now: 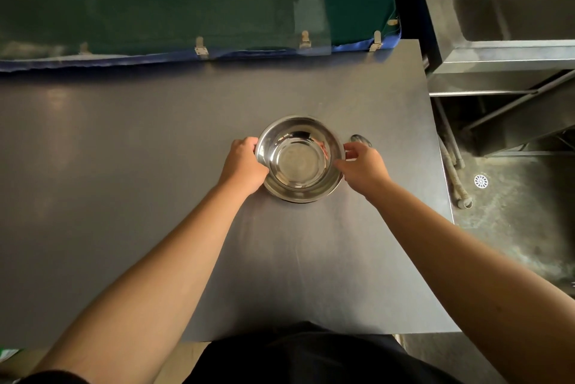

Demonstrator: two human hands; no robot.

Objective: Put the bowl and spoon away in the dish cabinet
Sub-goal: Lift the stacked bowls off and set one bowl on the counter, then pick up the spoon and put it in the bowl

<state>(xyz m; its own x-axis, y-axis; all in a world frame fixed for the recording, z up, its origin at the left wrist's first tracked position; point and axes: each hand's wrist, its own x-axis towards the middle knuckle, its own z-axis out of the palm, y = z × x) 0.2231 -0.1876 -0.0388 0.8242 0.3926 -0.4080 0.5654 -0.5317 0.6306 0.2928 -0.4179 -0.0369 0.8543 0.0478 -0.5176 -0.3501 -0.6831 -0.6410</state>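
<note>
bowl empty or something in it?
Empty: the steel bowl sits upright on the table, its bare shiny bottom fully visible, holding only reflections.

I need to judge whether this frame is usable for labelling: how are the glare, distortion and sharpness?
Head view: the bowl mirrors its surroundings, with bright reflections inside; soft glare patches streak the dark table at left; wide-angle lens bows the table edges and stretches the forearms; the hands, left hand and right hand, are sharp; the spoon is mostly hidden.
</note>
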